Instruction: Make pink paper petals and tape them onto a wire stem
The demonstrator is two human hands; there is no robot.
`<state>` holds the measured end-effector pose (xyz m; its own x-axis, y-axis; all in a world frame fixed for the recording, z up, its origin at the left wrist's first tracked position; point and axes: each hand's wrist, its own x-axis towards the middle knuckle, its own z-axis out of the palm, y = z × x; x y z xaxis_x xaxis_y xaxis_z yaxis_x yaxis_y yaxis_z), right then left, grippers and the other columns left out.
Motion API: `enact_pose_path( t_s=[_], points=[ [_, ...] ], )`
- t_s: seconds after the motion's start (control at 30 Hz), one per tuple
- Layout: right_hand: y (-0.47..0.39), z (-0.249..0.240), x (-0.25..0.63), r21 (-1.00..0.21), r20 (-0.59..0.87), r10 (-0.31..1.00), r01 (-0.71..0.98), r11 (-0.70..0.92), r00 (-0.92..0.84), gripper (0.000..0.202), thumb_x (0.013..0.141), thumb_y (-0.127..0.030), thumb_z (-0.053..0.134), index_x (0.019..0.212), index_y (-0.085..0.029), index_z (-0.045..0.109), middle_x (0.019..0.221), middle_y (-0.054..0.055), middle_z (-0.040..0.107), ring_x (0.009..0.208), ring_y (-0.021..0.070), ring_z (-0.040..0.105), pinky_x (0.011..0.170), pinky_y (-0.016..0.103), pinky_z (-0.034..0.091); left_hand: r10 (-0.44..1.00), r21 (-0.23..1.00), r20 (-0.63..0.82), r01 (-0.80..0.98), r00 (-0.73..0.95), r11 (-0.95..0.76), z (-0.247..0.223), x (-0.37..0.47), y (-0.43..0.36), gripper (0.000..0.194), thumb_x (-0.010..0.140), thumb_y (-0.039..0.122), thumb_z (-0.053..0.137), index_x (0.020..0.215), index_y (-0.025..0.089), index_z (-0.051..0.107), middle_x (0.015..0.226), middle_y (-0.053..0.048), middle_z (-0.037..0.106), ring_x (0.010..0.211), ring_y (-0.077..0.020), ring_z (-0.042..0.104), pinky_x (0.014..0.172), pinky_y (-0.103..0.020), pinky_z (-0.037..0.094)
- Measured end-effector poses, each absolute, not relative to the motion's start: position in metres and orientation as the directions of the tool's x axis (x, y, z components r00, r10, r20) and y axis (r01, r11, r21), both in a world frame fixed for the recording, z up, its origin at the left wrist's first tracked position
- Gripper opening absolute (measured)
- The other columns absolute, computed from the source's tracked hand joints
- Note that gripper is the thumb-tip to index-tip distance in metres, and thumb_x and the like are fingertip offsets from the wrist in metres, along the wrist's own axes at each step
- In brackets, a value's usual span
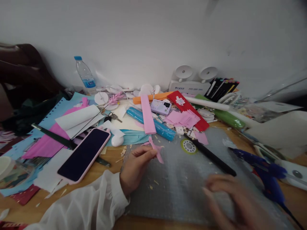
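My left hand (137, 166) pinches a small twisted piece of pink crepe paper (157, 150) between thumb and forefinger, above the grey cutting mat (172, 191). Over the mat's right part, my right hand (232, 198) is smeared by motion. Its fingers are bent, and whether anything is between them I cannot make out. Beyond the mat lie a folded pink paper strip (148, 116) and a stack of pink paper pieces (184, 118). A black stick-like tool (212, 155) and a round disc with a yellow-green rim (188, 146) rest on the mat.
A blue glue gun (263, 169) lies on the right. On the left are a phone in a pink case (83, 155) and a water bottle (85, 75). A blue plastic-wrapped roll (160, 127), a red packet (192, 111) and a box of markers (222, 88) crowd the back.
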<state>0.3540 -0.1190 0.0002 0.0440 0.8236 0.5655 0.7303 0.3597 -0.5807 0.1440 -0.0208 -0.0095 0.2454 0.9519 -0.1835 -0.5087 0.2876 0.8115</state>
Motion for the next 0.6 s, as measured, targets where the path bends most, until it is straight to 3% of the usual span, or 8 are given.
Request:
enact_pose_path(
  t_s=[0.13,0.3,0.5,0.6],
  points=[
    [-0.072,-0.004,0.297,-0.636,0.576,0.816,0.604,0.481,-0.044,0.022,0.078,-0.018,0.065,0.094,-0.023,0.051,0.09,0.004,0.061,0.084,0.0196,0.062,0.073,0.033,0.054,0.957,0.822,-0.196,-0.495,0.216,0.28,-0.012,0.146,-0.024,0.008,0.068,0.021,0.077,0.061,0.017,0.074,0.065,0.0,0.068,0.07,-0.0135,0.057,0.075,-0.026,0.043],
    [-0.055,-0.021,0.281,-0.815,0.452,0.892,0.401,0.417,-0.01,0.014,0.083,-0.017,0.059,0.093,-0.023,0.051,0.088,0.004,0.059,0.082,0.018,0.06,0.071,0.032,0.054,0.951,0.85,-0.189,-0.444,0.246,0.284,-0.009,0.146,-0.028,0.011,0.071,0.025,0.074,0.063,0.017,0.076,0.066,-0.001,0.069,0.072,-0.0155,0.059,0.079,-0.027,0.043],
    [-0.066,-0.014,0.289,-0.822,0.471,0.882,0.371,0.432,0.016,0.019,0.08,-0.01,0.062,0.092,-0.024,0.055,0.084,-0.001,0.062,0.079,0.0131,0.062,0.07,0.021,0.053,0.927,0.814,-0.256,-0.455,0.274,0.36,-0.007,0.145,-0.036,0.009,0.064,0.028,0.081,0.068,0.021,0.078,0.073,-0.001,0.073,0.074,-0.016,0.062,0.078,-0.027,0.046],
    [-0.07,-0.006,0.29,-0.867,0.429,0.903,0.286,0.407,0.013,0.02,0.079,-0.007,0.061,0.09,-0.024,0.056,0.082,-0.002,0.062,0.076,0.0108,0.063,0.069,0.016,0.053,0.935,0.854,-0.161,-0.43,0.316,0.292,-0.009,0.143,-0.037,0.009,0.065,0.026,0.082,0.072,0.025,0.078,0.084,0.0,0.073,0.084,-0.0171,0.062,0.081,-0.028,0.046]
  ],
)
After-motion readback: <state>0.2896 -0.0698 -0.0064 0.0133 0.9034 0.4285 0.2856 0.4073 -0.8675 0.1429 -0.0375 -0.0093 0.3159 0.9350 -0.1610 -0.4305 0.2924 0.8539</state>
